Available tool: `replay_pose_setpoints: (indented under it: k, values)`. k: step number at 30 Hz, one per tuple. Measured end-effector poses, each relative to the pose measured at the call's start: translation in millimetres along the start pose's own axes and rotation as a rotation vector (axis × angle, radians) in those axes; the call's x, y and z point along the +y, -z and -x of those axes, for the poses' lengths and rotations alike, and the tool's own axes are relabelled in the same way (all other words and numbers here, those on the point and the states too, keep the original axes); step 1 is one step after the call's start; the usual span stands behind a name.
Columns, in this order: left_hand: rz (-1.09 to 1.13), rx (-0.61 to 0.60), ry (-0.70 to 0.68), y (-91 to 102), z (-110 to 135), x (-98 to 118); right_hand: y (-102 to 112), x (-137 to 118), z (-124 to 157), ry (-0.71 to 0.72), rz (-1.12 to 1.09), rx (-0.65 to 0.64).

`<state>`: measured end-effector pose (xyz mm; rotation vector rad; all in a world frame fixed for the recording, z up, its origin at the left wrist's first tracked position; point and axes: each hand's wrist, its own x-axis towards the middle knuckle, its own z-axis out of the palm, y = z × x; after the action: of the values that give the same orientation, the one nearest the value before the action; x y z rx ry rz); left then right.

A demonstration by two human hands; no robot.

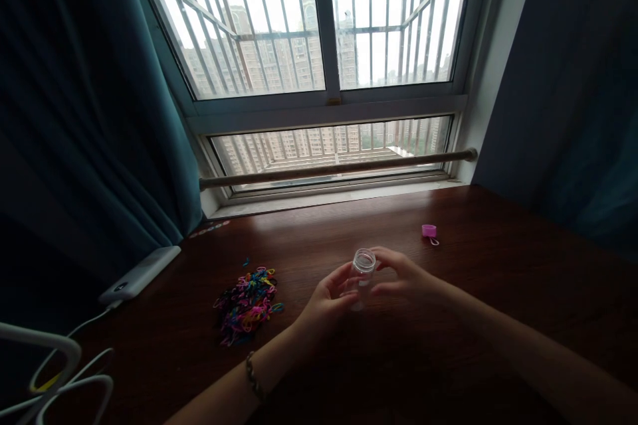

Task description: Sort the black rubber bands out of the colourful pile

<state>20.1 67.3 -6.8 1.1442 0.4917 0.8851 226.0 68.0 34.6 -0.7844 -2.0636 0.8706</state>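
Transparent jar [364,265], smooth, glossy, plastic or glass, over a tabletop [319,234] of polished dark wood finish. Left of jar: rubbery elastic bands [250,302]; farther left, matt cloth curtain [107,93]. Right of jar: looped cap [429,231], smooth plastic.

- Left hand [329,293] grips a clear jar [365,269], its uncapped mouth facing up.
- Right hand [403,275] is at the jar's right side, fingers parted; contact cannot be confirmed.
- Bracelet [252,377], dark, sits on the left wrist.
- Multicoloured bands [249,305] lie heaped on the brown table [319,229], left of the jar.
- Pink cap [428,231] lies apart, beyond the right hand.
- White power bank [142,273] rests at far left, cable [88,324] attached.
- Blue curtain [109,99] hangs left of the window [331,46]; bars show outside.
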Motion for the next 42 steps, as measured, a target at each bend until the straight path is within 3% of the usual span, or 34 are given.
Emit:
replay_pose_setpoints:
  k: [3, 6, 10, 13, 17, 19, 25, 27, 29, 32, 34, 36, 38, 42]
  values:
    - [-0.016, 0.002, -0.011, 0.7, 0, -6, -24, -3, 2, 0.028, -0.019, 0.015]
    - [-0.079, 0.04, -0.064, 4.3, -1, -12, -20, 17, 1, -0.069, -0.074, 0.087]
    - [-0.262, 0.099, -0.04, 8.9, -1, -15, 14, 63, -1, -0.25, -0.15, 0.349]
    - [-0.351, 0.082, 0.002, 10.1, 0, -13, 48, 90, 1, -0.31, -0.075, 0.508]
    - [-0.402, 0.045, 0.022, 11.3, -1, -14, 74, 97, 5, -0.343, 0.039, 0.644]
    - [-0.406, 0.061, 0.007, 12.3, -1, -17, 66, 85, 3, -0.342, -0.027, 0.604]
    - [-0.336, 0.082, -0.025, 7.1, 0, -19, -22, 23, 0, -0.211, -0.337, 0.221]
    - [-0.372, 0.089, -0.026, 3.6, 1, -14, -32, 17, -1, -0.174, -0.341, 0.138]
    - [-0.435, 0.14, -0.039, 1.8, 1, -8, -20, 27, -1, -0.151, -0.214, 0.184]
    - [-0.51, 0.258, -0.077, 3.8, -1, -1, 25, 67, 4, -0.241, 0.288, 0.586]
    - [-0.542, 0.326, -0.107, 7.4, -4, 0, 58, 100, 15, -0.367, 0.657, 0.768]
    - [-0.557, 0.376, -0.131, 11.2, -6, 0, 83, 129, 29, -0.472, 0.854, 0.77]
    - [-0.563, 0.409, -0.144, 14.0, -8, 0, 98, 148, 41, -0.527, 0.845, 0.658]
    - [-0.572, 0.463, -0.132, 15.5, -9, 2, 98, 148, 39, -0.484, 0.739, 0.658]
